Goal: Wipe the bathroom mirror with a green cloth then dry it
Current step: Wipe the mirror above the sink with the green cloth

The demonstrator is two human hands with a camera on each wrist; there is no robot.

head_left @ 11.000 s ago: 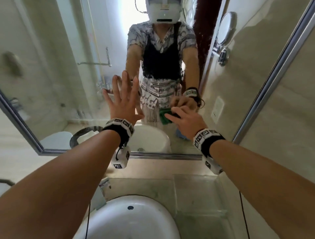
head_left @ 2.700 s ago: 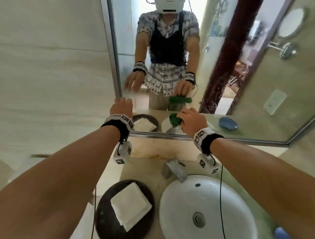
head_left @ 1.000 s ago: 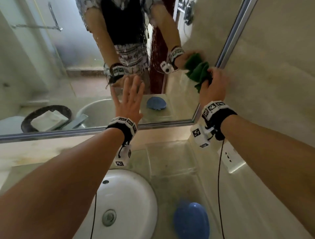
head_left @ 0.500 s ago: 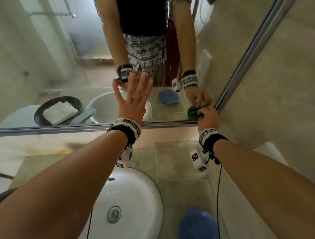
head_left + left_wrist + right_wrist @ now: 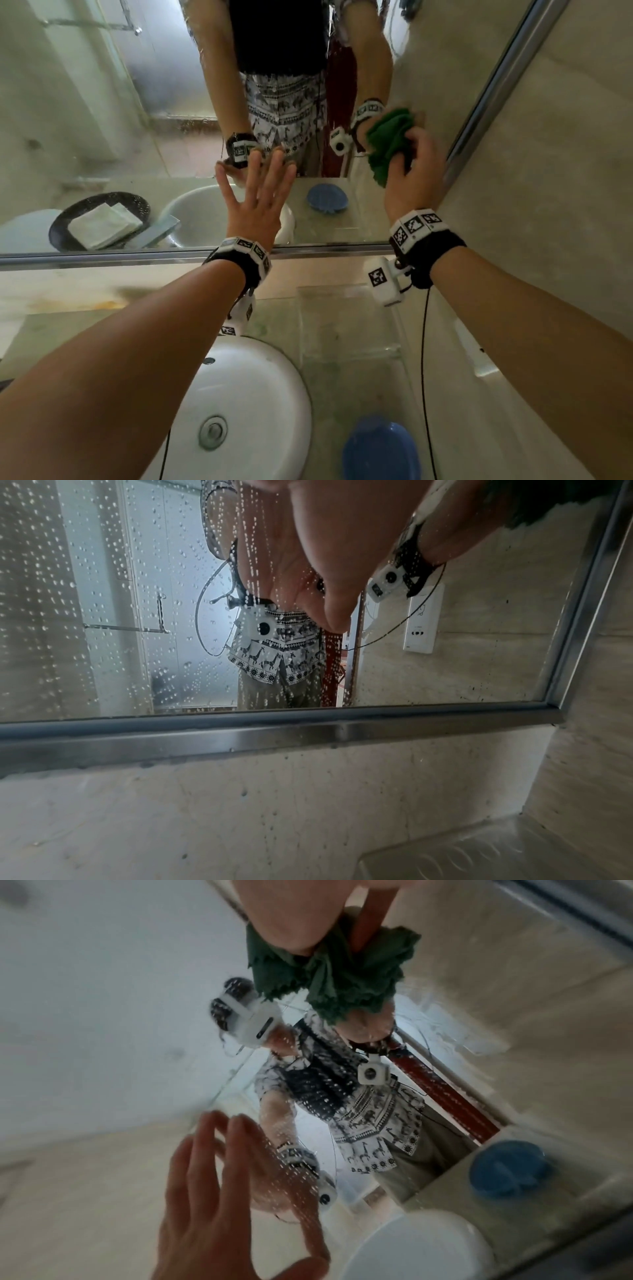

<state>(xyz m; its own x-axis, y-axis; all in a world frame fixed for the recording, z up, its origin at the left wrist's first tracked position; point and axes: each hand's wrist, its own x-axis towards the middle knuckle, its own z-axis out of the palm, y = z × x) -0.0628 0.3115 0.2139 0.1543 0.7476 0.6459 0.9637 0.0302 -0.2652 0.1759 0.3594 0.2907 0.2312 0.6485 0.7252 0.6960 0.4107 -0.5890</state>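
Observation:
The mirror [image 5: 102,130] fills the wall above the counter, its glass dotted with water drops [image 5: 68,601]. My right hand [image 5: 412,171] grips a bunched green cloth [image 5: 388,140] and presses it on the glass near the mirror's right frame [image 5: 493,92]. The cloth [image 5: 342,969] hangs crumpled below my fingers in the right wrist view. My left hand [image 5: 258,192] lies flat on the glass with its fingers spread, just above the mirror's bottom rail [image 5: 102,255]. The left hand [image 5: 219,1191] also shows in the right wrist view.
A white basin [image 5: 239,411] sits below my left arm. A blue dish [image 5: 380,448] lies on the counter [image 5: 342,325] to its right. The mirror reflects a dark tray with a folded white towel [image 5: 102,222]. A wall socket [image 5: 472,353] sits low on the right wall.
My right hand has moved the green cloth up from the mirror's bottom right corner to higher on the glass. The left hand stays flat on the mirror.

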